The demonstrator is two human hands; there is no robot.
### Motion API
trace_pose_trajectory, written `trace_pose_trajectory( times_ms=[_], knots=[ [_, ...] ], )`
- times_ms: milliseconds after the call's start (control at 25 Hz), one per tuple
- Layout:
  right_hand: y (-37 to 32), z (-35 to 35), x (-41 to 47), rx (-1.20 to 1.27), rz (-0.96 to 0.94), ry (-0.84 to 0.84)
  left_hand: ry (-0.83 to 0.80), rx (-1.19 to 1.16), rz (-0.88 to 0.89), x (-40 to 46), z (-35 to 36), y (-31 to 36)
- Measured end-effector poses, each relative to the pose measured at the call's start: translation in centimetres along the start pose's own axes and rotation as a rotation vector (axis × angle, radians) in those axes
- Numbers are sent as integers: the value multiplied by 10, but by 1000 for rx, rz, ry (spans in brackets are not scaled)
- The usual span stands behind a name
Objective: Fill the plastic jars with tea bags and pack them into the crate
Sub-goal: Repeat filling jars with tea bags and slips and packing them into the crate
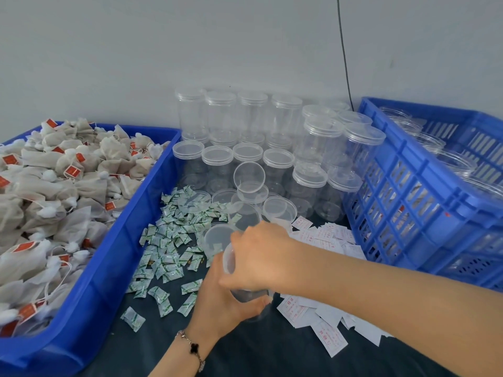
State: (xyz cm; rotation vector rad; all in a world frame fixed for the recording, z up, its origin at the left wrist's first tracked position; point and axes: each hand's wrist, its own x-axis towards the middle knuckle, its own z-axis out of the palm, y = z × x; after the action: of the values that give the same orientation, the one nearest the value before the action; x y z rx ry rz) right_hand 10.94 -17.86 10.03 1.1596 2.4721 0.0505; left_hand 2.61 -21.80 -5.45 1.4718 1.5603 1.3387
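While both hands meet at the near middle of the dark desk (272, 355), they grasp one clear round plastic jar (246, 291); the left hand (220, 303), a beaded bracelet (192, 346) on its wrist, curls round the jar's lower body from below; the right hand (261, 257) covers the jar's upper end, fingers wrapped over it, so whether a lid sits there cannot be told; jar tilted, its contents not readable through the hands.

Left side: shallow blue plastic tray (89, 303) heaped with pale mesh tea bags (54, 186) bearing red tags; right side: blue slatted plastic crate (424, 213) with clear jars lying inside it.

Between tray and crate, at the back against the grey wall (190, 44): stacked clear lidded jars (245, 126); loose clear lids (249, 176) just in front of them; small green-and-white sachets (174, 240) scattered beside the tray; white paper slips with red print (326, 325) spread near the crate and under the right forearm.
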Motion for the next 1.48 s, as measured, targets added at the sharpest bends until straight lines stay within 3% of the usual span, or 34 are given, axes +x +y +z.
trace_pose_trajectory(
  times_ms=[80, 160, 280, 400, 560, 680, 840, 960, 1000, 1200, 1320, 1480],
  knots=[
    [5, -3, -3, 38, -93, -187, -14, -7, -15, 0, 0, -1],
    [8, -4, -6, 90, -179, -261, -34, 10, -7, 1, 0, -2],
    [5, 4, -7, 186, -147, -64, -34, 23, 5, 1, 0, -3],
    [1, 12, -3, 2, -22, 129, 17, 16, -18, -1, 1, -5],
    [9, -3, -5, 160, -129, 248, 6, -12, -20, 0, 1, -9],
    [29, -17, 2, 521, -118, 427, 5, -40, 8, 1, 3, -12],
    [73, 20, 35, 985, 234, 472, 24, -41, 46, -2, 6, -10],
    [93, 52, 58, 1490, 346, 481, 161, -44, 83, -5, 5, -3],
    [97, 61, 63, 1538, 347, 477, 235, -49, 93, -5, 1, -1],
    [85, 79, 80, 1252, 336, 510, 533, 27, 122, 7, -45, -2],
    [61, 52, 97, 1031, 161, 562, 610, 119, 5, 17, -67, -10],
    [4, -15, 127, 755, -182, 593, 678, 71, -83, 30, -84, -18]
  ],
)
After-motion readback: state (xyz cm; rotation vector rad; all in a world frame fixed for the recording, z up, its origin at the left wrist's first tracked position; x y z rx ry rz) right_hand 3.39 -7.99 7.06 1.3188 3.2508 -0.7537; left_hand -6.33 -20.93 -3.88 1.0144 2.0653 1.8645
